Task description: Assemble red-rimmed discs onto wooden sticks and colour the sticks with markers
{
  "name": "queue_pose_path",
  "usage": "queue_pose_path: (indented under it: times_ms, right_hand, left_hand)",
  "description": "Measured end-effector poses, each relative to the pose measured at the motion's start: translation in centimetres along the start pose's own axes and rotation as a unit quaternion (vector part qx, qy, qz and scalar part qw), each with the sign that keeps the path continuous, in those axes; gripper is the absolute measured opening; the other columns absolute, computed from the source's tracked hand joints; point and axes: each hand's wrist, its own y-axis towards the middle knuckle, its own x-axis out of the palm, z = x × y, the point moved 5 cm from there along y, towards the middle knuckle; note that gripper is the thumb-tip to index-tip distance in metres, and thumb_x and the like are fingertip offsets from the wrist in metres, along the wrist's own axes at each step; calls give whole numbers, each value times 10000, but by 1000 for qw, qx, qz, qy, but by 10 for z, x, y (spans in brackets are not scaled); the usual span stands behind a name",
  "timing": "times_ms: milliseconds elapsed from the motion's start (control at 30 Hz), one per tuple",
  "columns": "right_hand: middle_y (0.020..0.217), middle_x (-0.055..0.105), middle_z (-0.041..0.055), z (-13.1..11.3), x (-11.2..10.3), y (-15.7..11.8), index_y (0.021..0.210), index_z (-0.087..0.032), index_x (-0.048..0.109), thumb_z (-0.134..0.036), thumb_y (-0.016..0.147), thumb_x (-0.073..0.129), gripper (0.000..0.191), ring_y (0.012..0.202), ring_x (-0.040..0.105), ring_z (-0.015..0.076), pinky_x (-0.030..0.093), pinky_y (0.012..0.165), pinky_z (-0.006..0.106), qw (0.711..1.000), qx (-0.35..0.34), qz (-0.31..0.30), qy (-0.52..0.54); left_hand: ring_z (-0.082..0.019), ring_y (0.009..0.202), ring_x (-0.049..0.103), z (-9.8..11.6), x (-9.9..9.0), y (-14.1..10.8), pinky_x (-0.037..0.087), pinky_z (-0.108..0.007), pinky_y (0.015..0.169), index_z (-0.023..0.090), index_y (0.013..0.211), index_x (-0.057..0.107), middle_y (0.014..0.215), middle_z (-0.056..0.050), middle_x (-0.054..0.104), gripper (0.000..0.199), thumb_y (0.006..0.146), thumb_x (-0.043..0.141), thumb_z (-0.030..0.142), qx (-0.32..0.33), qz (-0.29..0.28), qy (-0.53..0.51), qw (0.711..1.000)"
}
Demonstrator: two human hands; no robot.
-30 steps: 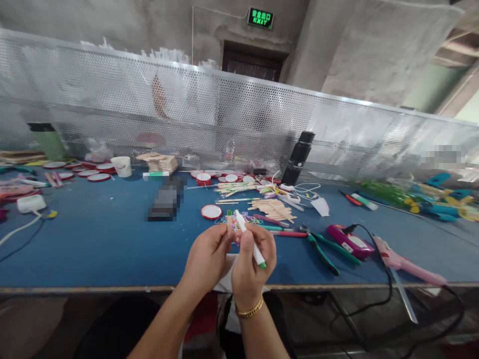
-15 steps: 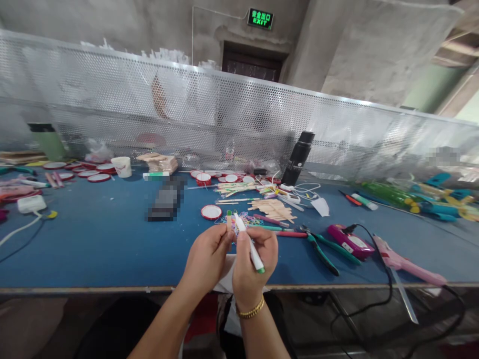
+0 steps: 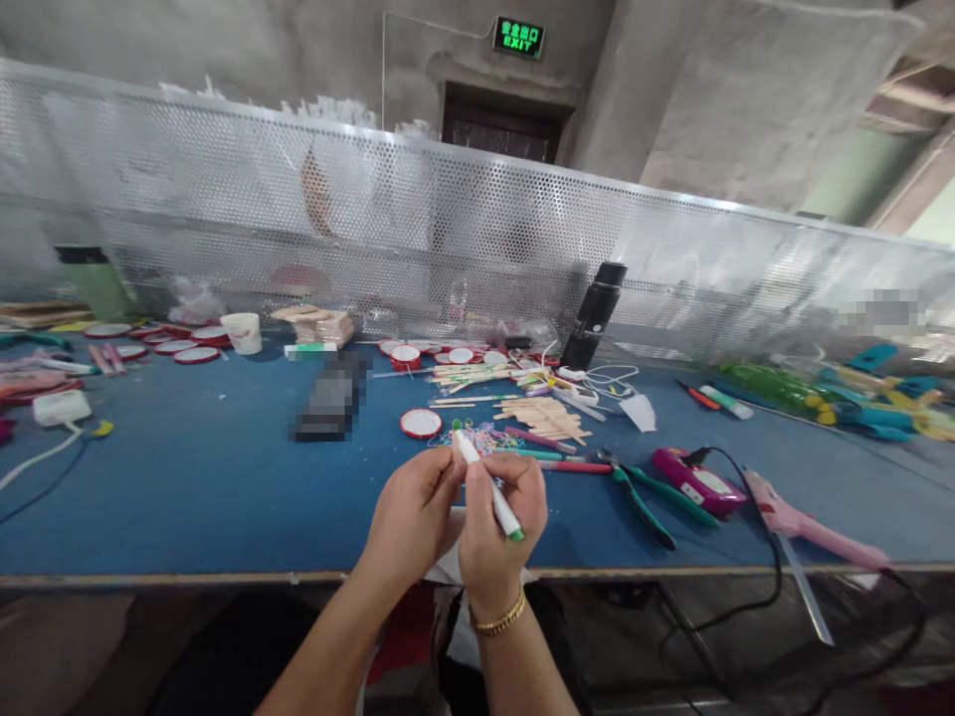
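My left hand (image 3: 413, 507) pinches a small wooden craft stick (image 3: 456, 441) upright; its top end is coloured green. A white marker (image 3: 493, 494) with a green end is gripped in my right hand (image 3: 496, 532), its tip slanting up and left against the stick. Whether the tip touches the green part is too small to tell. Just beyond my hands lies a heap of thin multicoloured bands (image 3: 488, 436), partly hidden by the fingers. Behind them are a round red-rimmed white disc (image 3: 422, 424) and a pile of plain craft sticks (image 3: 543, 418).
Right of my hands lie green-handled pliers (image 3: 646, 507), a magenta box (image 3: 697, 484) with a black cord and a pink glue gun (image 3: 810, 522). A black bottle (image 3: 595, 316) stands by the perforated metal screen (image 3: 507, 209). A dark phone-like slab (image 3: 330, 398) lies left on the blue table (image 3: 224, 487).
My right hand has shifted slightly left, bringing the marker's tip from beside the craft stick onto it. My left hand stays in place.
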Motion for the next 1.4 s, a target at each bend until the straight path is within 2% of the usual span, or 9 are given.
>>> queue_pose_path:
  times_ms: [133,333,500,667,800,933,1100,1267,1400]
  right_hand:
    - [819,591,-9,1,-2,0,839,-202,595,-209,923,618,87,760,599,131,508,719,272,1000,11,20,6]
    - [834,596,-11,0,-1,-1,859,-206,599,-201,927,617,71,781,604,130,507,733,268,1000,6,2,12]
    - [824,594,-11,2,-2,-1,846,-203,597,-209,926,620,83,765,599,130,505,725,270,1000,18,21,8]
    - [832,602,-11,1,0,-1,858,-205,600,-205,924,620,69,776,606,131,503,733,270,1000,8,0,10]
    - [820,593,-17,2,-2,-1,852,-205,600,-206,921,627,75,752,596,123,499,718,260,1000,17,22,6]
    - [833,601,-10,0,0,0,873,-205,599,-207,926,616,56,771,603,131,509,724,271,1000,2,2,16]
    - [818,590,-9,0,-1,1,852,-203,593,-212,928,615,79,750,596,133,505,707,275,1000,10,20,2]
    - [834,599,-1,0,0,-1,867,-202,595,-224,931,618,71,770,608,139,512,717,280,1000,4,1,5]
    - [832,591,-4,3,-1,-2,878,-201,596,-242,936,620,75,749,596,135,510,705,280,1000,23,19,-2]
  left_hand:
    - [-188,777,589,-1,0,1,417,-266,710,197,798,633,819,-25,679,367,1016,440,420,-2,-3,-5,1000]
    - [-194,789,593,-1,1,1,412,-275,719,199,775,619,801,-26,667,371,1015,443,421,2,-3,-4,1000]
    - [-189,798,599,0,0,1,410,-273,715,200,791,616,850,-26,696,361,1020,441,416,-4,-4,-5,1000]
    - [-200,815,617,-1,0,1,435,-274,737,197,775,630,828,-35,696,379,1012,450,431,2,1,-7,1000]
    - [-197,806,618,-2,1,1,436,-272,733,198,785,632,829,-31,694,371,1014,450,425,-1,-3,-7,1000]
    - [-191,776,600,-1,1,1,431,-273,710,198,790,635,820,-28,686,378,1016,447,436,4,0,-8,1000]
    - [-193,777,602,-2,1,1,429,-274,709,195,792,638,824,-35,691,384,1015,446,442,3,-3,-5,1000]
    - [-191,773,600,-2,0,0,418,-268,698,200,795,644,809,-28,687,383,1015,447,445,0,0,0,1000]
    - [-187,762,593,-2,1,0,411,-268,693,201,787,634,811,-27,687,389,1018,441,448,-3,-4,5,1000]
